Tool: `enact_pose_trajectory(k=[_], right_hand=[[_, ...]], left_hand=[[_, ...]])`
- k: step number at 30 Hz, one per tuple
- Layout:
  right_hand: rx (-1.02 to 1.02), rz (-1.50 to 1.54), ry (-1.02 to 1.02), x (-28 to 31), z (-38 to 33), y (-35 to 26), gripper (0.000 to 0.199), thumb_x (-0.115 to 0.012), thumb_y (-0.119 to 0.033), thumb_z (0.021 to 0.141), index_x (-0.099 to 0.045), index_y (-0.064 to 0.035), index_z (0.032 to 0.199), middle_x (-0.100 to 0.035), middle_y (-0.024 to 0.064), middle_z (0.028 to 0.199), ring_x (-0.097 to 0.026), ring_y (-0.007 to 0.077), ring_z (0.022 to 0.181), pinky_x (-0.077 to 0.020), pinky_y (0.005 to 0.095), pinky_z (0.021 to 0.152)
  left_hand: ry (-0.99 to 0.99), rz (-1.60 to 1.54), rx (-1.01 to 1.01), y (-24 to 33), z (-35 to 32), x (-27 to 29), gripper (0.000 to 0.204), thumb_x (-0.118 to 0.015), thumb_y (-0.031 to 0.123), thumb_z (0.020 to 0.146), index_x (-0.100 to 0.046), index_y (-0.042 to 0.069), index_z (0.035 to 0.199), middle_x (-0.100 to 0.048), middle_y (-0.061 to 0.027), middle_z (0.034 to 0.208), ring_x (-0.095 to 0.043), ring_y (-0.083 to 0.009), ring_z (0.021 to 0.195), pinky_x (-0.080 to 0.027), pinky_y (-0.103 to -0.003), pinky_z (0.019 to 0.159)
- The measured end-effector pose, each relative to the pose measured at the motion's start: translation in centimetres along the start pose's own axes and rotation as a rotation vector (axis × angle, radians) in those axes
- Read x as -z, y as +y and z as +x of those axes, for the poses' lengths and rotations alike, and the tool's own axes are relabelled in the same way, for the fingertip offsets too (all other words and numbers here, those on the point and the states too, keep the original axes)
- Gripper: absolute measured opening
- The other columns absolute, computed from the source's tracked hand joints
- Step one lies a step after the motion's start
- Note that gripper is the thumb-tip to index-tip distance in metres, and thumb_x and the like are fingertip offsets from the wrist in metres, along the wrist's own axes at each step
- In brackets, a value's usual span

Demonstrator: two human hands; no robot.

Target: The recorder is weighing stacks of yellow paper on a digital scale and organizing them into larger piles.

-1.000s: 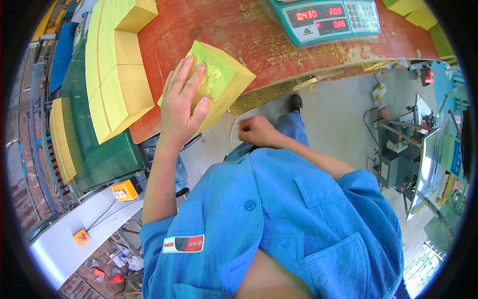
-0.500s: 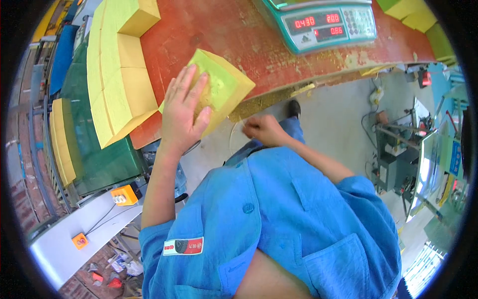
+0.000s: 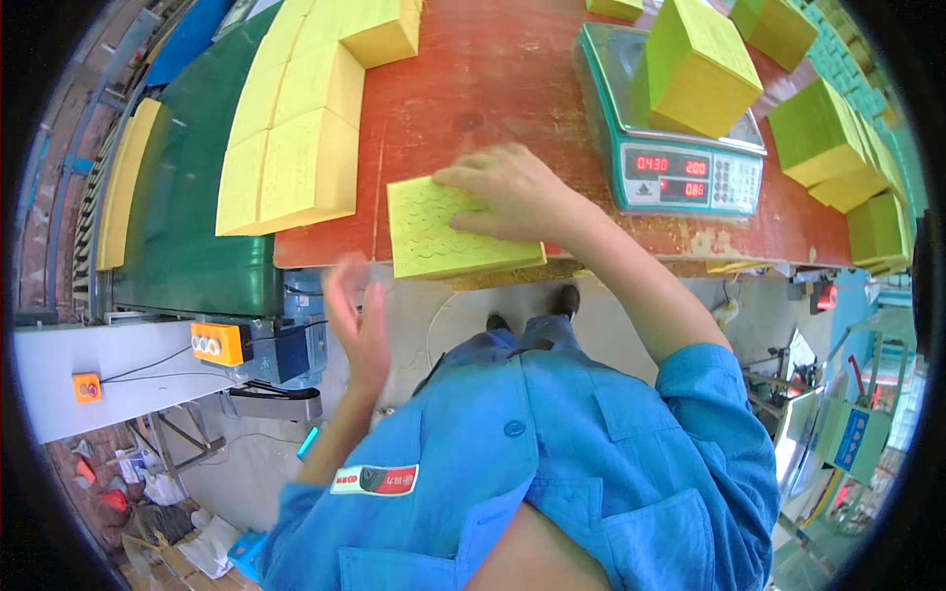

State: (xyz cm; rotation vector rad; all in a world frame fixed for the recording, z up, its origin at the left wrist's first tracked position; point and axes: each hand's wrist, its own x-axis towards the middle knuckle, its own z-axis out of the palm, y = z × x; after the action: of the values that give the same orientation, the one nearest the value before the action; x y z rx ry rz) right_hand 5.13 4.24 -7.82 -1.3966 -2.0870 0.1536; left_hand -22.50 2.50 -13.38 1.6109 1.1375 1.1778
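Wavy-marked yellow block at red table edge

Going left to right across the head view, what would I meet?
Far-left yellow blocks → green surface → clustered yellow blocks → single yellow block under the right hand → teal scale → rightmost yellow blocks.

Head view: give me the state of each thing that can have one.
Right hand: on the near block, fingers bent
Left hand: open, blurred, apart from the near block
Near block: under the right hand, at the table's front edge
Scale: on, display lit red, loaded
Scale block: resting on the scale
Left blocks: packed side by side
Table: paint worn
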Motion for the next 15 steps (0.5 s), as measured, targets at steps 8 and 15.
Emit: enact_pose_trajectory(k=[8,15], right_hand=[[-0.243,-0.059,-0.107,-2.2,-1.7,-0.7,0.059,-0.069,-0.042,0.079,-0.054,-0.0135,0.128,-0.06,0.0134,0.114,-0.059,0.0337,0.104,-0.0483,0.0484,0.084],[-0.51,-0.044,-0.041,-1.0,-6.8,-5.8,0.066,-0.07,-0.037,0.08,-0.045,-0.0063,0.133,-0.057,0.017,0.113,-0.059,0.0357,0.102,-0.049,0.0464,0.082]], left_hand=[[-0.456,-0.865,0.855,-9.7,-6.6,-6.6,0.066,-0.046,0.053,0.097,-0.035,0.007,0.144,-0.042,-0.0139,0.143,-0.042,-0.0287,0.131,-0.034,-0.048,0.106],[-0.344,-1.073,0.699,-2.0,-4.8,-6.4,0.071,-0.038,0.059,0.097,-0.028,0.01,0.148,-0.038,-0.011,0.147,-0.037,-0.0288,0.135,-0.03,-0.046,0.111]])
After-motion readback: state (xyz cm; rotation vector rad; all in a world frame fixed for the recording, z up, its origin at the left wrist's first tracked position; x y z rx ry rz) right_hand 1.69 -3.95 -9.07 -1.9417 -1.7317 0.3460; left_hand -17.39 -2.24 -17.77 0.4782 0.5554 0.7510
